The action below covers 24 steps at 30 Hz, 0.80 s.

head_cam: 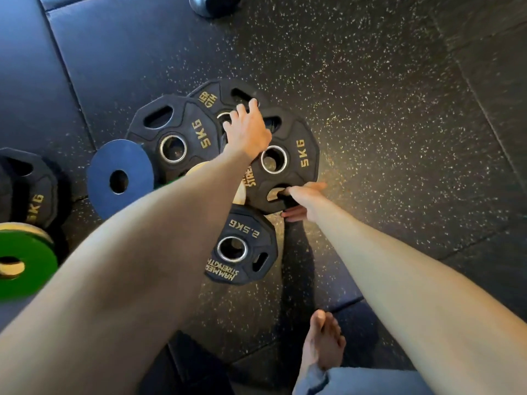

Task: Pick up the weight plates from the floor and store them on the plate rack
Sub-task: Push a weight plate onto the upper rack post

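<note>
Several black weight plates with gold lettering lie on the speckled floor. My right hand (pixel 302 199) grips the near edge of a 5 kg plate (pixel 296 163), fingers through its lower slot. My left hand (pixel 248 129) hovers with fingers spread over that plate's far edge, where it overlaps another black plate (pixel 228 95). A second 5 kg plate (pixel 182 129) lies to the left. A 2.5 kg plate (pixel 242 249) lies nearer to me. The plate rack is out of view.
A blue disc (pixel 122 175) lies left of the pile. A green disc (pixel 25 260) on a pale one and another 5 kg plate (pixel 28 189) sit at the left edge. Blue mats (pixel 85 52) border the floor. My bare foot (pixel 322 340) stands below. A dark object (pixel 211 4) is at top.
</note>
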### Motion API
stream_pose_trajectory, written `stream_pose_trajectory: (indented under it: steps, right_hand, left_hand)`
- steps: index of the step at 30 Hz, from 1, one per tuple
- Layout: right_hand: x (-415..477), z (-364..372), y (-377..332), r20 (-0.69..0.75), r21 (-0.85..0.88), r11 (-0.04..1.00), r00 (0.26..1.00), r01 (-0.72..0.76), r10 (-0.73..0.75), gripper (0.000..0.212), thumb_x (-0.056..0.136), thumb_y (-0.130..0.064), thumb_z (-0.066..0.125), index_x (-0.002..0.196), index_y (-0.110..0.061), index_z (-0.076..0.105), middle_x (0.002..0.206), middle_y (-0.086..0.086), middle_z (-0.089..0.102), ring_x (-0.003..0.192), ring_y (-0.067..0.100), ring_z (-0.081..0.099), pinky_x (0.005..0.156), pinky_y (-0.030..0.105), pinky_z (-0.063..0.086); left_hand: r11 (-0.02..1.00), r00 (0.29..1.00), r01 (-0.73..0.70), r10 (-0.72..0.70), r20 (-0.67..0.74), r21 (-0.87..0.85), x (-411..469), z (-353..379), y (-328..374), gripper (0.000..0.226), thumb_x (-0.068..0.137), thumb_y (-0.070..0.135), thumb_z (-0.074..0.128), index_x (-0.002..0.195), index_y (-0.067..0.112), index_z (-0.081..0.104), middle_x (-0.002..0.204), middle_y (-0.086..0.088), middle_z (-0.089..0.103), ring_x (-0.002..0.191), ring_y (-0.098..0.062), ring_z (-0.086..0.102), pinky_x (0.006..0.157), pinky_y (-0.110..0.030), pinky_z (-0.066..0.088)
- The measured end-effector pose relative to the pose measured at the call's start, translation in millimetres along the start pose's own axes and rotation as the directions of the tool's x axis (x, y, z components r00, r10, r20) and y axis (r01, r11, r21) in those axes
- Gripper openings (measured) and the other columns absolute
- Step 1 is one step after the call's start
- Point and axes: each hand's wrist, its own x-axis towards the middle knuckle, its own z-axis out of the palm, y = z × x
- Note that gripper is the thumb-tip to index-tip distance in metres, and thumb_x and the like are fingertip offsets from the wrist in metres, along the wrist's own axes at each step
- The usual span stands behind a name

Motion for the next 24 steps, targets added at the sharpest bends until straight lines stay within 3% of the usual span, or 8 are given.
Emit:
stream_pose_trajectory:
  steps: [3,5,10,14,15,19,24]
  right_hand:
    - [12,9,3,-0.046,0.236,0.971,0.999,0.020,-0.010,0.088,0.095,-0.003,0.050,0.152,-0.021,-0.014,0.120,0.019,0.062,0.082,0.037,0.073,0.057,0.047,0.061]
    - [12,17,6,-0.130,0.306,0.951,0.992,0.050,-0.011,0.093,0.096,-0.001,0.050,0.153,-0.022,-0.020,0.124,0.016,0.054,0.095,0.038,0.069,0.064,0.048,0.061]
    - [4,29,12,-0.371,0.282,0.936,0.924,0.211,-0.096,0.083,0.089,0.002,0.055,0.149,-0.028,0.006,0.136,0.016,0.046,0.114,0.042,0.058,0.084,0.053,0.058]
    - [-35,12,4,-0.540,0.209,0.900,0.812,0.383,-0.220,0.062,0.084,0.008,0.048,0.131,-0.026,0.025,0.126,0.014,0.053,0.111,0.036,0.057,0.091,0.039,0.052]
    - [-50,5,-1,-0.556,0.188,0.893,0.794,0.408,-0.245,0.059,0.086,0.008,0.047,0.132,-0.023,0.027,0.128,0.014,0.052,0.112,0.035,0.056,0.090,0.034,0.048]
    - [-139,-26,-32,-0.564,0.126,0.915,0.787,0.382,-0.251,0.051,0.096,-0.006,0.051,0.143,-0.010,0.030,0.149,0.017,0.032,0.131,0.037,0.043,0.104,0.040,0.038]
    - [-278,-67,-78,-0.580,0.120,0.906,0.769,0.406,-0.268,0.039,0.095,-0.008,0.054,0.133,-0.010,0.045,0.139,0.018,0.040,0.123,0.037,0.049,0.099,0.039,0.040]
  left_hand:
    - [0.998,0.997,0.061,-0.061,-0.046,-0.011,9,2,1,0.056,0.091,0.023,0.062,0.141,0.016,0.039,0.143,-0.015,0.039,0.135,-0.038,0.037,0.108,-0.052,0.030]
    - [0.995,0.995,0.063,-0.069,-0.075,-0.081,12,-1,-2,0.050,0.090,0.015,0.063,0.136,0.019,0.046,0.139,-0.013,0.043,0.131,-0.036,0.040,0.107,-0.049,0.032]
    - [0.967,0.989,-0.002,-0.035,-0.141,-0.256,-2,-11,-10,0.053,0.083,-0.001,0.058,0.131,0.020,0.053,0.129,-0.011,0.047,0.121,-0.032,0.045,0.105,-0.046,0.038]
    - [0.921,0.977,-0.082,-0.001,-0.211,-0.382,-36,-35,-14,0.046,0.080,-0.009,0.055,0.120,0.014,0.051,0.119,-0.012,0.047,0.106,-0.028,0.048,0.094,-0.047,0.047]
    - [0.910,0.976,-0.100,0.011,-0.219,-0.401,-47,-47,-12,0.044,0.081,-0.009,0.054,0.119,0.012,0.049,0.119,-0.013,0.046,0.103,-0.026,0.047,0.091,-0.044,0.048]
    - [0.912,0.983,-0.101,0.031,-0.179,-0.396,-99,-120,10,0.046,0.083,-0.008,0.055,0.125,0.006,0.044,0.126,-0.018,0.043,0.108,-0.027,0.046,0.094,-0.039,0.044]
    - [0.908,0.990,0.033,-0.088,-0.113,-0.419,-168,-247,62,0.042,0.090,-0.001,0.059,0.128,0.004,0.042,0.129,-0.021,0.042,0.113,-0.035,0.050,0.094,-0.037,0.042]
